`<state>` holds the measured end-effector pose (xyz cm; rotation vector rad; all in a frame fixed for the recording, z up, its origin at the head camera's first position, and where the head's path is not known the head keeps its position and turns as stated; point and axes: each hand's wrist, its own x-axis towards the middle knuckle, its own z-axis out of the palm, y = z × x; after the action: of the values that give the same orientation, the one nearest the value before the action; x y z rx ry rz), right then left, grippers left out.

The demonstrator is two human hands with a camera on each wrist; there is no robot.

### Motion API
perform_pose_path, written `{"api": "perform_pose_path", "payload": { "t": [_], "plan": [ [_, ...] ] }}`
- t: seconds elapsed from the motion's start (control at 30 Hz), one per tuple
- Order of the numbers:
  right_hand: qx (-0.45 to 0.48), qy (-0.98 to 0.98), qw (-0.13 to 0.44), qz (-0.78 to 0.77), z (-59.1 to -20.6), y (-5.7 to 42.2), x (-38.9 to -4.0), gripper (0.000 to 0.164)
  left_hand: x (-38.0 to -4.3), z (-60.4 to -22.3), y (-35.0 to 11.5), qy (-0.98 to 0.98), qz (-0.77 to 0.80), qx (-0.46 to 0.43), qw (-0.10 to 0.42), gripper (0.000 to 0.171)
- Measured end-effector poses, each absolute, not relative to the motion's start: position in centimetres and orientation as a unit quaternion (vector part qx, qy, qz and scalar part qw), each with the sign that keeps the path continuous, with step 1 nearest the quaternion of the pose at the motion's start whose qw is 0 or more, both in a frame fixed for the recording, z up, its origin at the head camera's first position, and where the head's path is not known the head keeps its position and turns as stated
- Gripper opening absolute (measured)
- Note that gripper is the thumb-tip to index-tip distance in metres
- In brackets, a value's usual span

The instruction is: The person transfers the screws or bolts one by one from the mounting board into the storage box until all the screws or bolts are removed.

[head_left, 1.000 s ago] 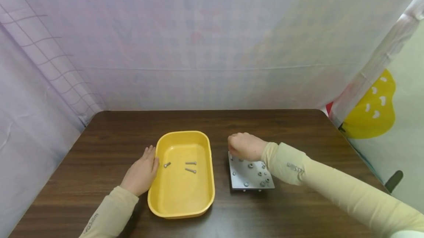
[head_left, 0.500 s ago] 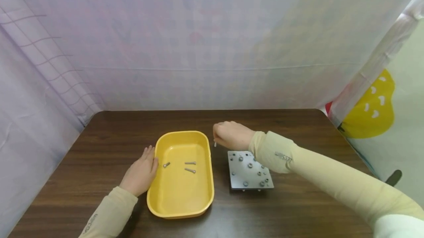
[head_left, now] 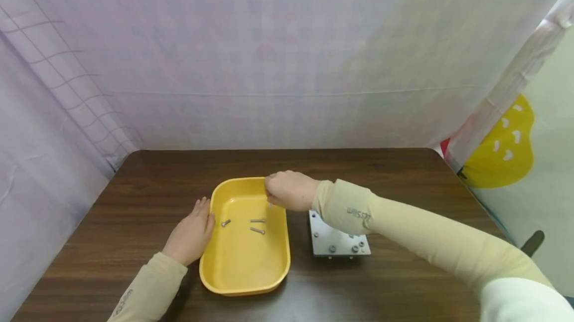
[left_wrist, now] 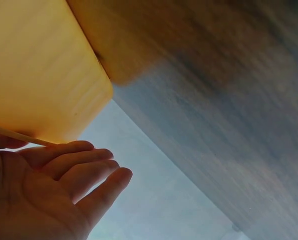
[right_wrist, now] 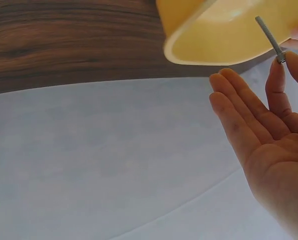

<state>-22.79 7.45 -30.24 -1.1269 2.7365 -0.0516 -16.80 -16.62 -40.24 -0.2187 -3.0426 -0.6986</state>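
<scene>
My right hand is over the far right corner of a yellow tray. Between its thumb and index finger it pinches a threaded metal bolt by the head; the other fingers are stretched out. Against the tray's left side lies my left hand, its fingers straight along the rim, as the left wrist view also shows for this hand. Inside the tray are a short bolt on the left and two longer bolts, one behind the other.
Right of the tray stands a silver metal plate set with several bolts, its far part hidden by my right sleeve. Both rest on a dark wooden table. A pale curtain hangs behind the table's far edge.
My right hand has moved left from above the metal plate to the tray's far right corner, carrying the bolt. My left hand and the bolts in the tray stay put.
</scene>
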Motion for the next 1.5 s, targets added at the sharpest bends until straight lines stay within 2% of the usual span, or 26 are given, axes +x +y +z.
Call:
{"api": "perform_pose_path", "payload": {
  "t": [0.43,0.73,1.5],
  "plan": [
    [-0.410,0.904,0.121,-0.007,-30.9,4.6,-22.5,0.010,-16.8,-40.1,-16.7,-0.972,-0.221,-0.075,0.010,0.051],
    [-0.445,0.891,0.092,0.008,-31.4,3.6,-22.4,0.011,-16.8,-40.0,-16.4,-0.972,-0.219,-0.079,0.012,0.051],
    [-0.373,0.920,0.118,-0.014,-31.7,6.2,-23.1,0.012,-16.8,-40.0,-16.3,-0.973,-0.219,-0.071,0.008,0.051]
  ]
}}
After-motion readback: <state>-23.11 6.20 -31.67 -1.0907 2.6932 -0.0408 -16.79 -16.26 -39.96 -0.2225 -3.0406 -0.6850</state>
